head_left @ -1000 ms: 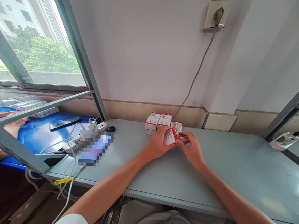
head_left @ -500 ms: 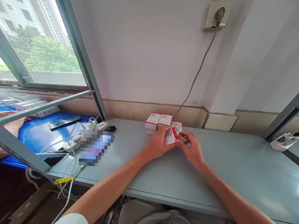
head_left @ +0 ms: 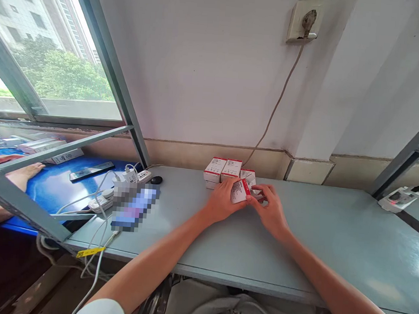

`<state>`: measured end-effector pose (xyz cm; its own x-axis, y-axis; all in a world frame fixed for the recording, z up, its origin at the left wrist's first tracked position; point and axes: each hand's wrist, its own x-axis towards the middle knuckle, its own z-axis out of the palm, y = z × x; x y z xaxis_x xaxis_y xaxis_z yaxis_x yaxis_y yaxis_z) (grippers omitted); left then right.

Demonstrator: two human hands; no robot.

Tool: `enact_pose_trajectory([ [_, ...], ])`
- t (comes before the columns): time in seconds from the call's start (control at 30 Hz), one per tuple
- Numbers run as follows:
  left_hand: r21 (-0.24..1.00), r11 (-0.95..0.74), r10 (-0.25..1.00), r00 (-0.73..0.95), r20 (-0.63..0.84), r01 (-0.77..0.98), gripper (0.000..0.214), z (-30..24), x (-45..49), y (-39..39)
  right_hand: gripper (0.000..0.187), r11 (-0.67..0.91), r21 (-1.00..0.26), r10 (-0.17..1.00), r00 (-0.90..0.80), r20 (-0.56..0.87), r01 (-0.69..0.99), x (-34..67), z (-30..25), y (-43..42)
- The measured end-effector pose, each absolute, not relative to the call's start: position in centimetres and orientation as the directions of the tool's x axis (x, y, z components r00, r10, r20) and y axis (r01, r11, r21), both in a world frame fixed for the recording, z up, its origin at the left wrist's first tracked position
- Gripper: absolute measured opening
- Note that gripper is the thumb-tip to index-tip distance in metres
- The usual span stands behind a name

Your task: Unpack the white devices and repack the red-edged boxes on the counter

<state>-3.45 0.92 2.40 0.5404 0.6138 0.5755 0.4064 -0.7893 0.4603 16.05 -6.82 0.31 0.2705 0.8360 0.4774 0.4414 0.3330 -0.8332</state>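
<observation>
My left hand [head_left: 221, 201] is closed around a small white and red carton [head_left: 239, 191], which is tilted above the grey bench. At the carton's right end, the fingers of my right hand [head_left: 268, 206] are closed on its edge, where a pale flap seems to stick out. What lies inside the carton is hidden. Right behind my hands, against the wall, several similar white cartons with red edges [head_left: 216, 166] are stacked side by side. One more carton [head_left: 248, 175] stands to their right, partly covered by the held one.
A power strip [head_left: 100, 203], white cables and a blurred blue phone-like object [head_left: 134, 211] lie at left, near a black mouse-like object [head_left: 156, 179]. Beyond a metal frame [head_left: 139, 137], another person's hand [head_left: 27, 175] rests on a blue table [head_left: 58, 199]. A white device [head_left: 399, 199] sits at right.
My hands and the carton stay almost where they were. The other person's hand at left has shifted slightly on the blue table.
</observation>
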Motion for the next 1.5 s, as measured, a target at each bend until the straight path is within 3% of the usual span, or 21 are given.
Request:
enact_pose_trajectory([
  [1.5,0.508,-0.765,0.637,0.583,0.504,0.396,0.069,2.7,-3.52,0.85,0.046,0.293,-0.854,0.858,0.275,0.433,0.43,15.96,0.57,-7.04],
])
